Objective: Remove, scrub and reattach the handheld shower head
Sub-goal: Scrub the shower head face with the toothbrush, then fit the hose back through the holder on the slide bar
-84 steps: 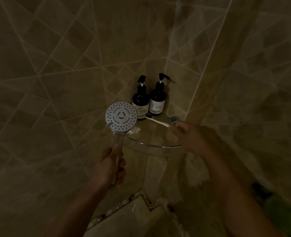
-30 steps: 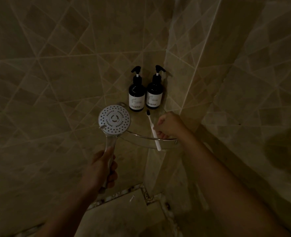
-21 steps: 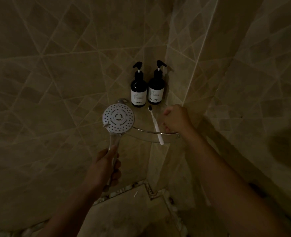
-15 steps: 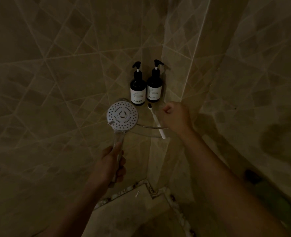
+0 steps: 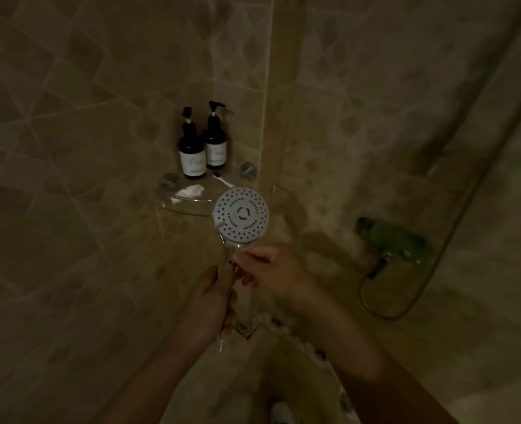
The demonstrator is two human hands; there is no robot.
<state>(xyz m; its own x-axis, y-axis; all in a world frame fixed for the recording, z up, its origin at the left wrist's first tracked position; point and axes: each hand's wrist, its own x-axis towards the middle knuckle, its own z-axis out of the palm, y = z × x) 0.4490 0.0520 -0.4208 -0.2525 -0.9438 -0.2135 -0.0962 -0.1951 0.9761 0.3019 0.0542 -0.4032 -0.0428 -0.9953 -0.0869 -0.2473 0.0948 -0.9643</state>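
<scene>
The round white shower head faces me, its spray plate upright in front of the glass corner shelf. My left hand grips the lower part of its clear handle. My right hand has come in from the right, and its fingers close on the handle just below the head. The white toothbrush lies on the shelf behind the head, mostly hidden by it.
Two dark pump bottles stand at the back of the shelf, with a white soapy patch in front of them. On the right wall a green-topped fitting and the looping hose hang. A floor drain sits below my hands.
My right hand let go of the toothbrush on the shelf and moved down-left onto the shower head's handle. The view swung right, so the green fitting and hose now show.
</scene>
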